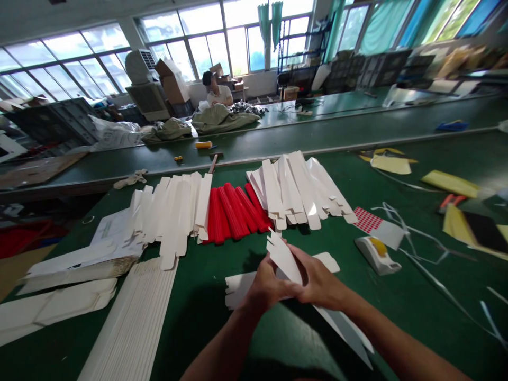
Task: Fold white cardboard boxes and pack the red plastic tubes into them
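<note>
Over the green bench (198, 323), left hand (265, 286) and right hand (319, 278) both grip a smooth, notched white card strip (283, 256), near pleated red strips (232, 214).

The left forearm (222, 341) and right forearm (391, 333) slant inward from below, wrists bent, while the left hand (265, 286) and right hand (319, 278) sit close together, curled in a firm pinch.
</note>
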`<action>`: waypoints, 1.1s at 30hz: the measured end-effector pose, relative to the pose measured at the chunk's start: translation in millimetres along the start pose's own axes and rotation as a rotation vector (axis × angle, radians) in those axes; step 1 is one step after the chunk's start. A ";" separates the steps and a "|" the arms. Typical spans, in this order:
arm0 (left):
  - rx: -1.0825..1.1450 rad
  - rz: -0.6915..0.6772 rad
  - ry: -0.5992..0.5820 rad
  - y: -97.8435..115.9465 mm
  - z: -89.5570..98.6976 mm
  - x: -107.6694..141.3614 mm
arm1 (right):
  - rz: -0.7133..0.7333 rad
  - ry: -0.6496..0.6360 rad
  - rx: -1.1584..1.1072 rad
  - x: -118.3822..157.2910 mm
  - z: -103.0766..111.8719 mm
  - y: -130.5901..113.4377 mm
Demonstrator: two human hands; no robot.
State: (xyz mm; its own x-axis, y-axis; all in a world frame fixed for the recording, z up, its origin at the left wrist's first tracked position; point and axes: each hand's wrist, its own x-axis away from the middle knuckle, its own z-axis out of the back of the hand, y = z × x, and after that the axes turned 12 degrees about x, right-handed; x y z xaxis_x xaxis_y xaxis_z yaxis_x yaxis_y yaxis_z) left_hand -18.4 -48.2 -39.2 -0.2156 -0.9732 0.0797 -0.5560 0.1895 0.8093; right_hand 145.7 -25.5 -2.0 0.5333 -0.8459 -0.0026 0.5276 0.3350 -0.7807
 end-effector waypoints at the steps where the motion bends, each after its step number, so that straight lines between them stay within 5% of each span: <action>1: 0.065 0.027 -0.021 3.9 -6.0 -3.3 | 0.008 0.023 0.000 2.1 -4.8 -3.6; 10: 0.103 -0.176 -0.013 7.4 -20.2 -20.9 | -0.287 0.223 0.143 23.6 -41.9 11.1; 18: -0.007 -0.170 0.060 19.7 -35.4 -24.4 | -0.214 0.294 0.205 21.1 -36.6 18.6; 24: -0.073 -0.174 0.229 19.5 -46.3 -31.9 | -0.282 0.182 0.033 20.5 -25.7 0.0; 29: -0.381 -0.169 0.419 18.1 -58.5 -35.5 | -0.328 0.166 -0.097 19.7 -25.7 7.5; 33: -0.422 -0.175 0.243 28.5 -55.8 -33.8 | -0.245 0.040 -0.393 20.5 -7.3 28.4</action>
State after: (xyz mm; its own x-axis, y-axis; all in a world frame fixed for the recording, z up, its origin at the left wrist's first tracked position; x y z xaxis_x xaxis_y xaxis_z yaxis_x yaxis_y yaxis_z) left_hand 17.8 -17.2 13.7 0.0718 -0.9973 0.0140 -0.1836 0.0006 0.9830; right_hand 166.8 -36.3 -28.7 0.3946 -0.8982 0.1935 0.3399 -0.0529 -0.9390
